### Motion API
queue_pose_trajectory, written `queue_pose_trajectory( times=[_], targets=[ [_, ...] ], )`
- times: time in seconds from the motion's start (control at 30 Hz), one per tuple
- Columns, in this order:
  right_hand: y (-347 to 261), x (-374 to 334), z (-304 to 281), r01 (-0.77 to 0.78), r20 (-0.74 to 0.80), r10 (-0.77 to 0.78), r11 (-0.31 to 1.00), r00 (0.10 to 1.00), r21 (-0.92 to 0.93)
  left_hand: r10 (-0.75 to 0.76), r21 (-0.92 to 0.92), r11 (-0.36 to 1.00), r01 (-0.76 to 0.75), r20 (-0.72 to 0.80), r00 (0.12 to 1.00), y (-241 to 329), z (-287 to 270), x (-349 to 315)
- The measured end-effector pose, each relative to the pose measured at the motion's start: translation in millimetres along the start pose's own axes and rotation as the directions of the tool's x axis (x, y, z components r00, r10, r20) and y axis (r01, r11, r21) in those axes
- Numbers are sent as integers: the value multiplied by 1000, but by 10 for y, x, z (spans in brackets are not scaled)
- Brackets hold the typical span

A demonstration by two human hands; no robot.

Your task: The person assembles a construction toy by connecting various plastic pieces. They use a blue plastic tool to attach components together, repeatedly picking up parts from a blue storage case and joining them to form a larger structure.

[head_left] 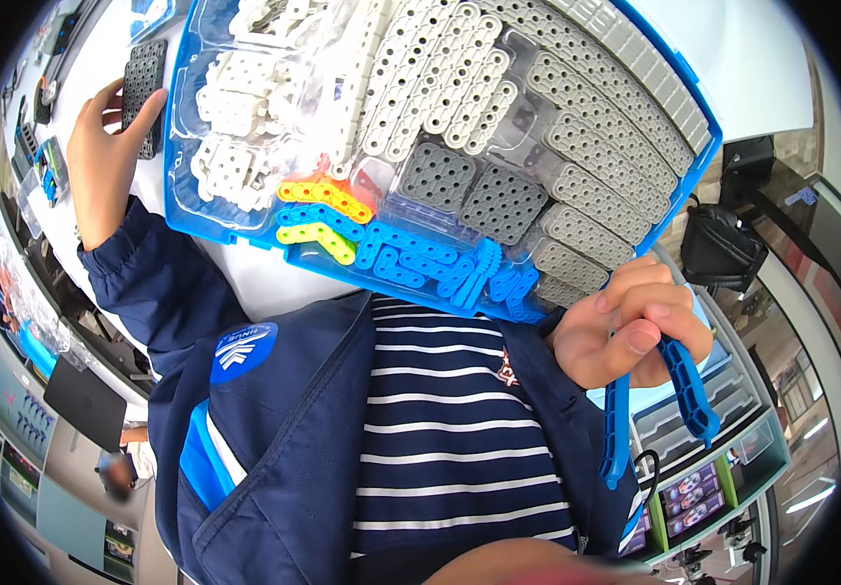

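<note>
My left hand (107, 161) is closed on a dark grey perforated plate (151, 88), its thumb on one edge and fingers round the other, just outside the blue tray's left side. My right hand (630, 327), fingers curled, grips two blue bent beams (690, 398) that hang down from it at the tray's lower right corner. The blue-rimmed tray (221, 234) holds white connectors (235, 175), long light grey beams (440, 73), grey beams (601, 200) and dark grey perforated plates (503, 203). Along its near edge lie orange, yellow-green and blue beams (406, 255).
The tray stands on a white table (245, 278). Small parts (48, 175) lie beyond my left hand. A black bag (723, 244) is at the right, with green-edged shelves (713, 497) below it. Other people (118, 475) are at the far left.
</note>
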State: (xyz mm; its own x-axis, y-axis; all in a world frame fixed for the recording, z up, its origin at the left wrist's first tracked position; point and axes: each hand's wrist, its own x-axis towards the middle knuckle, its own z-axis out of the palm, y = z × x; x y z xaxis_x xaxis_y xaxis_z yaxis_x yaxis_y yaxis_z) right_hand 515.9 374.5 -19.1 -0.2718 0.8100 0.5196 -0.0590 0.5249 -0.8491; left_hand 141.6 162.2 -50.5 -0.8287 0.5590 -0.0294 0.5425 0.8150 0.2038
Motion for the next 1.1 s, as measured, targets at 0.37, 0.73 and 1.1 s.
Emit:
queue_pose_trajectory(
  times=[0.37,0.73,1.1],
  targets=[
    [-17,34,34,34,79,-37,999,996,32,281,-377,849,-370,-271,921,1340,-460,-591],
    [6,43,27,39,33,-40,999,999,33,356,-212,906,-367,-89,930,1893,-217,-585],
    [2,51,3,-20,59,18,999,998,27,215,-489,858,-156,68,974,1957,-271,-543]
  ],
)
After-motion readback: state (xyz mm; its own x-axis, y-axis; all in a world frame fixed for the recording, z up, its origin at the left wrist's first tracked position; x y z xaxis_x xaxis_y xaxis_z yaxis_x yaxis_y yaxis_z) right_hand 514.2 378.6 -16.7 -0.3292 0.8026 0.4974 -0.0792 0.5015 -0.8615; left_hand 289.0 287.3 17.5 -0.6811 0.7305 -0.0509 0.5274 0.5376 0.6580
